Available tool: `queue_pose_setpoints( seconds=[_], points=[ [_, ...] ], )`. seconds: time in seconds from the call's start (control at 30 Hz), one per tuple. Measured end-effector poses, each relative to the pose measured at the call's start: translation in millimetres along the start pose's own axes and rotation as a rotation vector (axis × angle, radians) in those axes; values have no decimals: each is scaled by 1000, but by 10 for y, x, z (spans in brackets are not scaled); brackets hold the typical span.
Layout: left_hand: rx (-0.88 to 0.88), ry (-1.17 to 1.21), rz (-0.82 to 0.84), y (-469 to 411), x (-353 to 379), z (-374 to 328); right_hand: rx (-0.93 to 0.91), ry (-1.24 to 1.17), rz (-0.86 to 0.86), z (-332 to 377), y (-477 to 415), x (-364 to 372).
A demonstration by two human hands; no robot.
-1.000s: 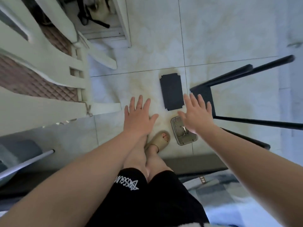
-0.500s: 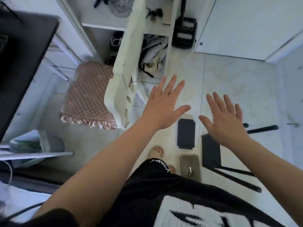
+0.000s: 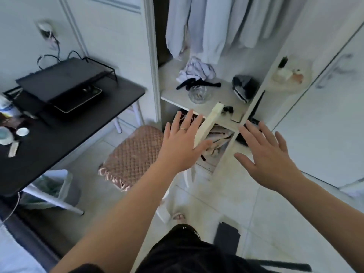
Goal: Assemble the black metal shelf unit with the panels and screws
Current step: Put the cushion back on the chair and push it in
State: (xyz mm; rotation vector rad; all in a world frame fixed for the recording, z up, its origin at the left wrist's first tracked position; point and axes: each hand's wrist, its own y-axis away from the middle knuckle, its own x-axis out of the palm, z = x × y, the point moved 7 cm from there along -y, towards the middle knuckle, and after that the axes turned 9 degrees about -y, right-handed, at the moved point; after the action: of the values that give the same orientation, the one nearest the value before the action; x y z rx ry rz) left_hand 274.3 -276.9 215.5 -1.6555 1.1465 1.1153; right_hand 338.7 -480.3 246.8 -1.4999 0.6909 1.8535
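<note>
Assembly status: judged to be at an early stage. One flat black rectangular metal panel [image 3: 226, 237] lies loose on the pale tiled floor [image 3: 226, 198] at 5 o'clock of the view, attached to nothing. A black metal bar [image 3: 285, 266], probably part of the frame, crosses the bottom edge at 5 o'clock, just beside the panel. No screws are in view, and no joined shelf shows. Fitting the panels and driving the screws appear outstanding.

Hands: both are held out in the air towards 12 o'clock, well apart from the panel.
- The left hand [image 3: 181, 142] sits near centre, its fingers [image 3: 188, 120] straight and spread, gripping nothing. Its thumb overlaps the cream wooden chair back [image 3: 208, 123]; whether they touch cannot be told.
- The right hand [image 3: 269, 154] sits at 3 o'clock, its fingers [image 3: 262, 133] straight and fanned wide, holding and touching nothing.
</note>
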Motion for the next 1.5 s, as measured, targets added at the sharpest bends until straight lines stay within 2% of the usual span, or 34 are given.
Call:
queue_pose_setpoints(
  seconds=[0.33, 0.57, 0.9, 1.1, 1.23, 1.3, 1.37, 1.5],
  points=[
    [-354, 28, 110, -673, 365, 1181, -354, 118, 182, 368, -1754, 38],
    [-651, 150, 343, -724, 1132, 1864, -488, 158, 472, 630, -2868, 674],
    [-1082, 340, 489, -549, 1994, 1844, -719, 295, 782, 646, -3590, 1991],
    [-1351, 572, 498, -462, 2205, 1730, -843, 386, 965, 590, -3662, 2615],
    [-1416, 725, 478, -523, 2296, 1625, -841, 440, 1096, 537, -3578, 2907],
    [-1468, 743, 608, -502, 2373, 1548, -805, 458, 1179, 504, -3512, 3057],
    [-1599, 834, 731, -411, 2459, 1452, -753, 444, 1265, 507, -3433, 3176],
    [-1625, 867, 816, -341, 2620, 1374, -614, 427, 1343, 554, -3313, 3292]
  ],
)
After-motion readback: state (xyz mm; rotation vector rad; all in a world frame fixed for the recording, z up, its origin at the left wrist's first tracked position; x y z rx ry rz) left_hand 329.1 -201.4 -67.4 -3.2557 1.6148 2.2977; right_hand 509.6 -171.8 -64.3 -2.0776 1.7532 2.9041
